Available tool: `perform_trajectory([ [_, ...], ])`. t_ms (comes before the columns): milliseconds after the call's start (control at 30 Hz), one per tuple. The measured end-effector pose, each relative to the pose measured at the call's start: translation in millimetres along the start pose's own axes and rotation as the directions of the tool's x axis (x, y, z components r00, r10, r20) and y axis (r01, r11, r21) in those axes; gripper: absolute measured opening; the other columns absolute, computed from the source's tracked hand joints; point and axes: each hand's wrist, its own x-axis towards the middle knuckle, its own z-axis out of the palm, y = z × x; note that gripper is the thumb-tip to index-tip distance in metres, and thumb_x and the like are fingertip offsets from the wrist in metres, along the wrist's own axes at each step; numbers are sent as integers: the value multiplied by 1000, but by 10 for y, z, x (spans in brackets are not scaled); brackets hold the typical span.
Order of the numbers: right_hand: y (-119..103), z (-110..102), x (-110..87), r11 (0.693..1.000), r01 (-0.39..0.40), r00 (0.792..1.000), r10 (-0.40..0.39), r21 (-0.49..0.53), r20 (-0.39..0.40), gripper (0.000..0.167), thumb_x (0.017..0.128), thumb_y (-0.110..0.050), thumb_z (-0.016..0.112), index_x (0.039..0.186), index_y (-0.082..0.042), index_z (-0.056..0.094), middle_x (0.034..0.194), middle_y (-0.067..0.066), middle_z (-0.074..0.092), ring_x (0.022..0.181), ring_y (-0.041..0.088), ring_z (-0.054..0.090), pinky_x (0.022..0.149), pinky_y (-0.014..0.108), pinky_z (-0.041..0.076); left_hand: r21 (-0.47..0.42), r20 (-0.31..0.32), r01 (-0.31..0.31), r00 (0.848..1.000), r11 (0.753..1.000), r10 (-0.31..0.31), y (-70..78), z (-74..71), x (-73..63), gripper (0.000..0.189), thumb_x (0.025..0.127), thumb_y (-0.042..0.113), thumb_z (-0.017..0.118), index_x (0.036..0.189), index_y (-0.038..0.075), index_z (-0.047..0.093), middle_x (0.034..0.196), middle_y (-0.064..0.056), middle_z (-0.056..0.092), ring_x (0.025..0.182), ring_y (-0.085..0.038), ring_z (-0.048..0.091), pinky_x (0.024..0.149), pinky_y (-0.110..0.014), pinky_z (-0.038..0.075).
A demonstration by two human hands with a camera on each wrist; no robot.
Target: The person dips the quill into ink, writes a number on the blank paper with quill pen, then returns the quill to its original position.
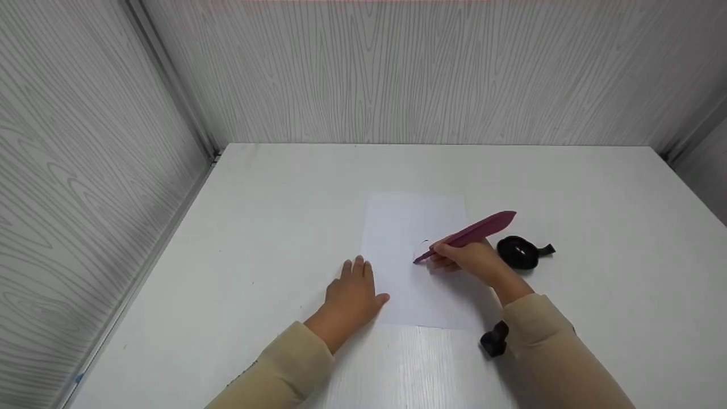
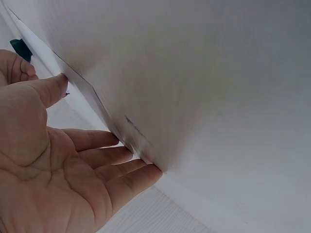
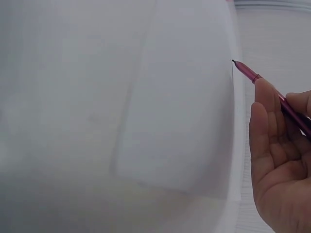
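My right hand (image 1: 476, 262) pinches a maroon feather-shaped pen (image 1: 485, 227) between thumb and fingers. Its plume slants up to the right, and the dark tip meets a white sheet of paper (image 1: 409, 218). A short thin curved line shows on the sheet near the tip. In the right wrist view the slim barrel of the pen (image 3: 247, 72) comes out past my fingertips. My left hand (image 1: 351, 298) rests with fingers extended along the left edge of the paper. The left wrist view shows the fingertips (image 2: 150, 171) of that hand right at the surface.
Right of the sheet lies a small round black dish (image 1: 518, 253) with a short handle, close to my right wrist. A small black object (image 1: 494, 341) lies beside the right sleeve, partly hidden. Grey wood-grain panels (image 1: 363, 74) wall the white table (image 1: 295, 187) at the back and sides.
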Motion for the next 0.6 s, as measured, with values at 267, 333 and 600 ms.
perform_trajectory([
  [267, -2, -12, -58, 1000, -13, 999, 13, -21, 38, 28, 90, -20, 68, 107, 3, 68, 92, 12, 72, 83, 18, 69, 75, 30, 54, 18, 13, 4, 1000, 1000, -4, -6, 17, 16, 76, 95, 49, 51, 145, -5, 31, 151, -19, 29, 139, -34, 26, 95, -46, 43],
  [333, 0, -20, -75, 1000, -13, 999, 14, -29, 49, 29, 91, -20, 67, 107, 3, 68, 92, 12, 72, 84, 18, 69, 75, 30, 54, 18, 8, 2, 1000, 1000, -2, -5, 15, 15, 76, 95, 48, 52, 145, -5, 32, 151, -19, 29, 138, -35, 26, 94, -46, 44],
  [600, 12, -62, -131, 995, 2, 997, 6, -100, 77, 30, 91, -23, 66, 106, 3, 69, 92, 10, 72, 83, 17, 67, 75, 29, 53, 9, 2, 0, 1000, 1000, 0, -6, 9, 12, 76, 95, 48, 53, 144, -5, 33, 150, -20, 30, 138, -35, 27, 94, -46, 44],
])
